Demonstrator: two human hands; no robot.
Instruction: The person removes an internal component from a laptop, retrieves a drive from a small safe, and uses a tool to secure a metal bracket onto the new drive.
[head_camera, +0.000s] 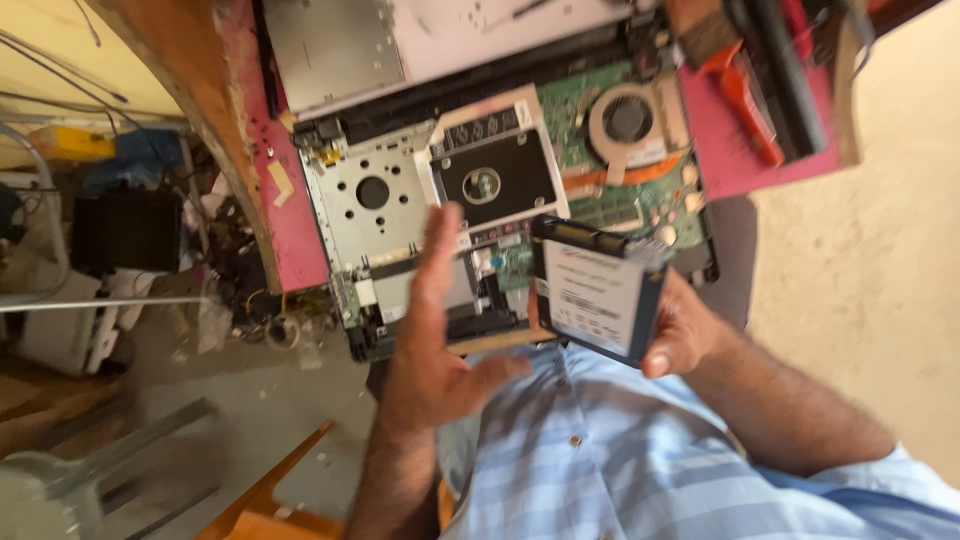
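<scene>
My right hand (685, 330) grips a flat black solid-state drive (597, 288) with a white label, held tilted just above my lap. My left hand (432, 340) is raised flat beside it, fingers together and straight, holding nothing. Behind both hands lies an opened laptop base (385, 205) on a red-topped bench. Its metal hard drive (497, 172) sits in a caddy at the middle, and a round cooling fan (627, 120) and green circuit board (650, 190) show to the right.
A removed grey laptop cover (335, 50) lies at the bench's far side. An orange-handled tool (745, 95) rests at the right. The bench's wooden edge (225, 130) runs down the left, with cluttered parts and cables (130, 230) on the floor beyond.
</scene>
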